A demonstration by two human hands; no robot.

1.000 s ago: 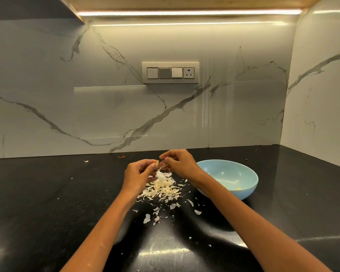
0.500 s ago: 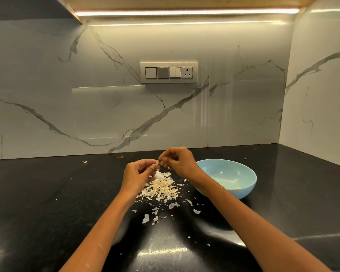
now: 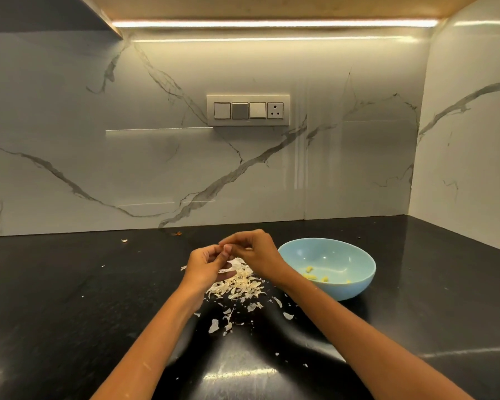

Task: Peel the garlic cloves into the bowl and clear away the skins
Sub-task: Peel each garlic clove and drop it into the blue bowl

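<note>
My left hand (image 3: 205,265) and my right hand (image 3: 256,252) meet fingertip to fingertip just above a pile of pale garlic skins (image 3: 238,285) on the black counter. Both pinch a small garlic clove between them; the fingers hide nearly all of it. A light blue bowl (image 3: 358,280) stands on the counter right of my right wrist. A few peeled yellowish cloves (image 3: 311,275) lie on its bottom.
Loose skin flakes (image 3: 214,326) are scattered on the black counter (image 3: 70,298) in front of the pile, and one scrap (image 3: 124,240) lies far left by the marble backsplash. A switch panel (image 3: 248,110) is on the wall. A side wall closes the right.
My hands have drawn closer, so the fingertips now overlap and cover the clove that showed between them before. The bowl and the skin pile have not moved.
</note>
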